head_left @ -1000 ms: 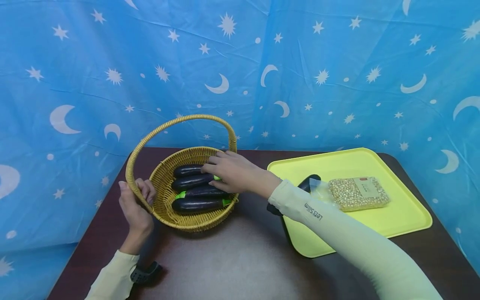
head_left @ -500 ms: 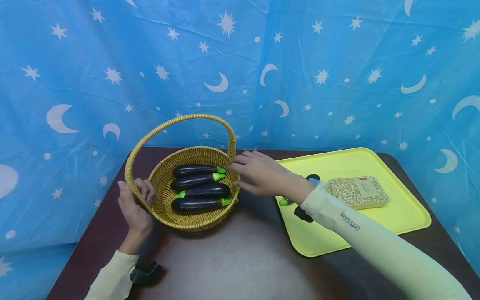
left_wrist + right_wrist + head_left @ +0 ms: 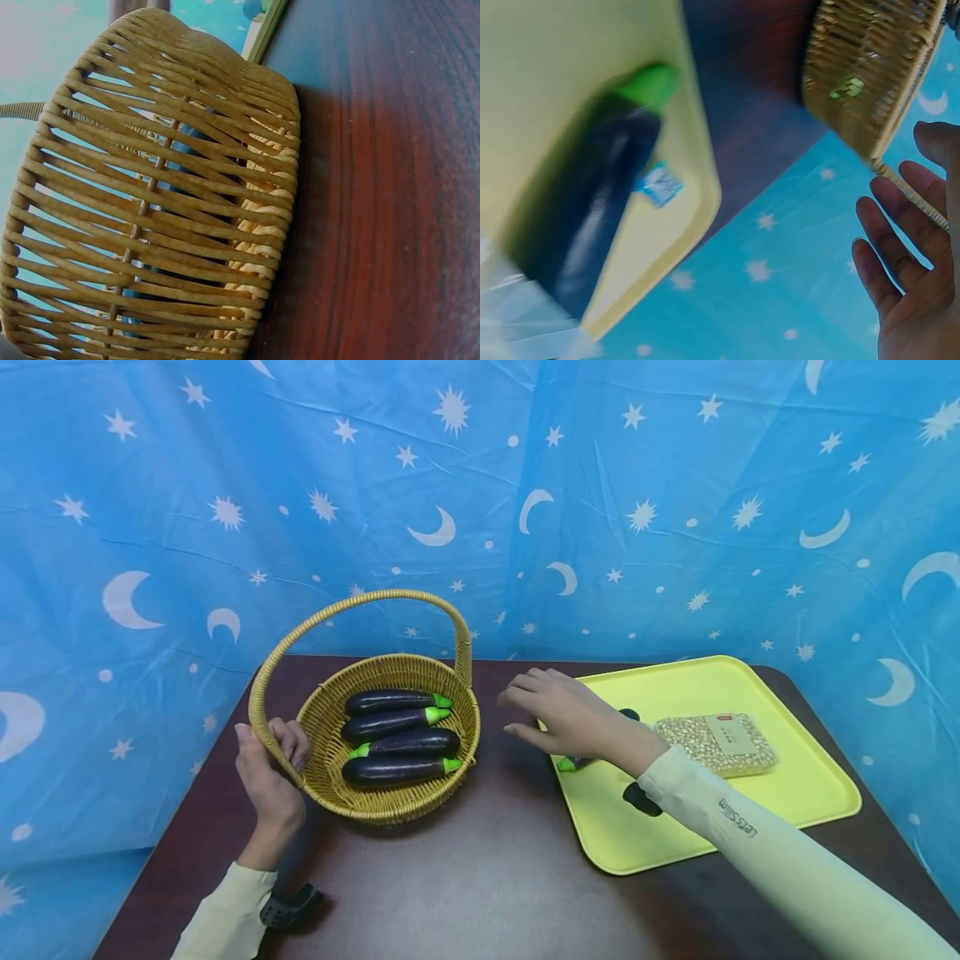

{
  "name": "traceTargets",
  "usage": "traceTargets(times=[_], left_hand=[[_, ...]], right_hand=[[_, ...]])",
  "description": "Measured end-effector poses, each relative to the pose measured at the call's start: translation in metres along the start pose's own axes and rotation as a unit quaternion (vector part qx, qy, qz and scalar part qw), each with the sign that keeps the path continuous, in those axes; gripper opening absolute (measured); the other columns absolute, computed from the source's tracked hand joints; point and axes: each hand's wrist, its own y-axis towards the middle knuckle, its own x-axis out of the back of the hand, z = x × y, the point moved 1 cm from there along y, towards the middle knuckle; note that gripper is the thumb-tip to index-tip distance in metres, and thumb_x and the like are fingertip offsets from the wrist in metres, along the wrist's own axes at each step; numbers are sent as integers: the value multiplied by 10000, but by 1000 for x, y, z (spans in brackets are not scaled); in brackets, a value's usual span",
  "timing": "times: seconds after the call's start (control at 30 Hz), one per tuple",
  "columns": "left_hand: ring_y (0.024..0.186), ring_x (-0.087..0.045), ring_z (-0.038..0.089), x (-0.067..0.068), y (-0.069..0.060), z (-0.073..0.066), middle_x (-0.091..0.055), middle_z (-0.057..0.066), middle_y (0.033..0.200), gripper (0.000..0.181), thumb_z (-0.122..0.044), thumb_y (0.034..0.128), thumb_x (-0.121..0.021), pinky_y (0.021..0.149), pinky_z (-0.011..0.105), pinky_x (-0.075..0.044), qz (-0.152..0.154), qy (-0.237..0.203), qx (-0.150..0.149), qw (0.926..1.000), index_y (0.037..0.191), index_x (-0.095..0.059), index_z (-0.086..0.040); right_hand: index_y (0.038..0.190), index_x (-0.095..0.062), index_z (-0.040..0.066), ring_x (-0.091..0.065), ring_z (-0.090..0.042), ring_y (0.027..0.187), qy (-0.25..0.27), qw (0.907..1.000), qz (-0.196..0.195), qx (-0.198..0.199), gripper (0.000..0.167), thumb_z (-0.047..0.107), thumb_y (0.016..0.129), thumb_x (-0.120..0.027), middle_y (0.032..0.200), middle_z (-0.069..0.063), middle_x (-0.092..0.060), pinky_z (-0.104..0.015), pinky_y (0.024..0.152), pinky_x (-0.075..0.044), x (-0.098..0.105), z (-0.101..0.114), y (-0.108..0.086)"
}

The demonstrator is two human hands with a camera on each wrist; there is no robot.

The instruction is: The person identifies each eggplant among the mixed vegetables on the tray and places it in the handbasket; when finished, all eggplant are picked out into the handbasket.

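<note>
On the left stands a woven wicker basket [image 3: 390, 806] with a tall arched handle [image 3: 360, 599]. Several dark purple eggplants [image 3: 401, 742] with green stems lie side by side in it. My left hand [image 3: 272, 781] grips the basket at its left side, by the foot of the handle. Between basket and tray hovers my right hand [image 3: 573, 717], fingers loosely spread and holding nothing. Another eggplant [image 3: 600, 195] lies on the yellow tray [image 3: 622, 852]; in the head view the right hand and forearm hide most of it. The basket's wall [image 3: 157, 202] fills much of the left wrist view.
A clear bag of pale kernels [image 3: 716, 745] with a label lies on the tray, to the right of the eggplant. A small blue-and-white packet [image 3: 658, 184] shows beside that eggplant. The dark wooden table [image 3: 465, 893] meets a blue star-patterned cloth [image 3: 495, 510] behind.
My right hand has left the eggplants in the basket and moved right, over the basket's rim to the tray's left edge. The left hand and basket have stayed put.
</note>
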Motion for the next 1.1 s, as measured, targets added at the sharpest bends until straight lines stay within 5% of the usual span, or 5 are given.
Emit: traceTargets(times=[0.6, 1.1], left_hand=[[438, -253, 121, 2, -1, 1, -307, 43, 542, 643, -338, 1164, -337, 419, 290, -171, -4, 118, 54, 9999, 645, -303, 39], [447, -260, 126, 1, -1, 2, -318, 41, 549, 635, -327, 1166, -319, 425, 288, -182, -26, 132, 46, 9999, 654, -302, 50]], right_hand=[[1228, -704, 83, -637, -244, 1014, 34, 9965, 316, -776, 414, 394, 970, -791, 1136, -58, -690, -490, 896, -503, -16, -42, -72], [1208, -721, 110, -610, -215, 1004, 34, 9931, 432, -1091, 553, 525, 870, -860, 1131, -22, -682, -472, 924, -490, -28, -55, -106]])
